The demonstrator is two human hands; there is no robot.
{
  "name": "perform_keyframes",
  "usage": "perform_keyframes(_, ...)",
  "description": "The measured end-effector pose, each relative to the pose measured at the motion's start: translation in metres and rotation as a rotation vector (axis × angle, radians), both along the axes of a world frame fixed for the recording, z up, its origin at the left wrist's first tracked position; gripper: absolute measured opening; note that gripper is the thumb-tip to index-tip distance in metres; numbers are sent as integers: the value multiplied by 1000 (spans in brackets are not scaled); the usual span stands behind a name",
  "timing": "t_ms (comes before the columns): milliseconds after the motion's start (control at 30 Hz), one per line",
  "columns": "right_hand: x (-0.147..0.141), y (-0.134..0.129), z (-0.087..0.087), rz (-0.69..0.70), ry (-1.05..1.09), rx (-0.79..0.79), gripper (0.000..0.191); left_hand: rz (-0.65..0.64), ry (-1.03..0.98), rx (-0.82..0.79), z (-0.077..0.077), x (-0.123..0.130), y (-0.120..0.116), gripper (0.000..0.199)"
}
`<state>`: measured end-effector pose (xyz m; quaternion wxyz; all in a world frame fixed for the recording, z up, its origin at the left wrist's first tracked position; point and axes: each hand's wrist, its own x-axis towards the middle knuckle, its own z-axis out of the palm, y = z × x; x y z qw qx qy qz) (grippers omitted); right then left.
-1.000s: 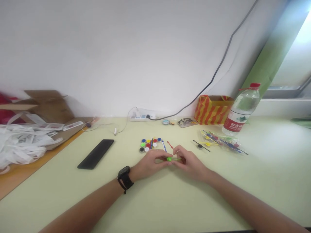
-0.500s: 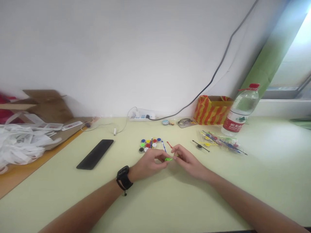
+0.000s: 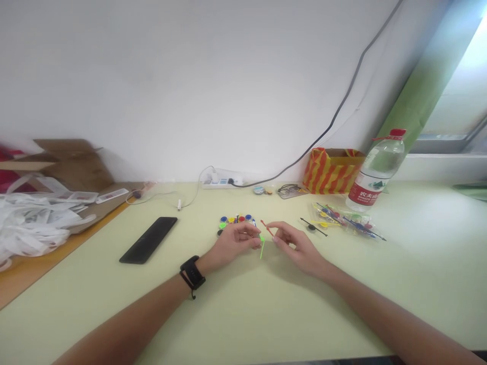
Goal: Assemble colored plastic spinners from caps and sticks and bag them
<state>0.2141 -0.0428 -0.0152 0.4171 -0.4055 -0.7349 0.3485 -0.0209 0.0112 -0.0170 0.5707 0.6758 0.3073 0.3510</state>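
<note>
My left hand (image 3: 235, 244) pinches a thin green arrow-like piece (image 3: 262, 248), which hangs down from its fingertips. Just to the right, my right hand (image 3: 294, 246) has its thumb and index finger on a thin red arrow piece (image 3: 268, 229). The two hands are close together but apart. Behind my left hand lie several small round pieces, among them a blue one (image 3: 223, 219) and a green one (image 3: 222, 225); the fingers partly hide them. To the right of my right hand is a black round piece with a black arrow (image 3: 311, 227).
Bagged coloured pieces (image 3: 359, 225) lie at the right, before a water bottle (image 3: 375, 175) and a striped bag (image 3: 331, 172). A black phone-like slab (image 3: 149, 240) lies left. A power strip (image 3: 222, 181) stands by the wall; white straps (image 3: 38, 223) are heaped far left.
My left hand has drawn slightly left and the green piece now hangs downward. The fingers of my right hand have moved from the green piece onto the red arrow.
</note>
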Motion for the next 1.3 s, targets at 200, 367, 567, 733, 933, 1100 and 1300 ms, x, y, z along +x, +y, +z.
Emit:
perform_keyframes(200,-1,-4,-3,7,-40,19,38,-13,-26,-16,4,-1,-2,31)
perform_keyframes(367,3,-2,7,78,-34,-106,62,-5,-43,-21,4,0,-1,31)
perform_keyframes(567,-1,-1,8,49,-19,-119,42,5,-34,19,1,2,-3,32)
perform_keyframes(733,-6,-3,4,96,-13,-139,40,22,6,93,-1,3,-5,35)
perform_keyframes(933,-6,-5,3,71,-44,-105,38,13,6,97,1,3,-8,36)
perform_keyframes(1100,-6,-4,0,79,-44,-127,36,-23,21,134,1,5,-12,35)
perform_keyframes(1300,-6,-4,-2,118,-87,-140,33,-56,118,359,2,5,-16,28)
